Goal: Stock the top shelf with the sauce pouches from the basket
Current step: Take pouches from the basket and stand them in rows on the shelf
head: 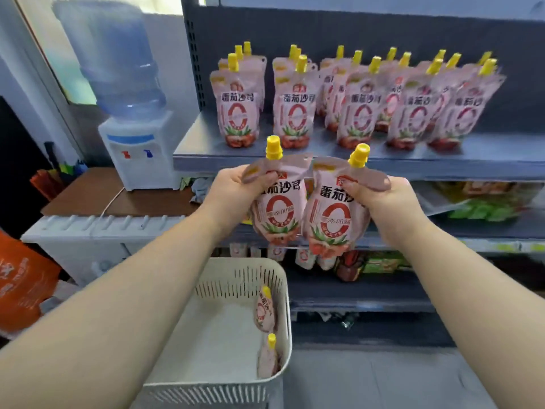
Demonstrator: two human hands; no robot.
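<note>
My left hand (233, 191) grips a pink sauce pouch (278, 209) with a yellow cap by its upper left corner. My right hand (383, 202) grips a second pink sauce pouch (331, 222) by its upper right corner. Both pouches hang upright side by side, just below the front edge of the top shelf (200, 154). Several matching pouches (356, 113) stand in rows on that shelf. Below my arms sits the white slatted basket (206, 388), with two more pouches (265, 308) leaning against its right wall.
A water dispenser (138, 152) with a blue bottle stands on a brown table left of the shelf. Lower shelves (486, 208) hold green and other packets. An orange bag (20, 278) sits at the far left. Grey floor lies right of the basket.
</note>
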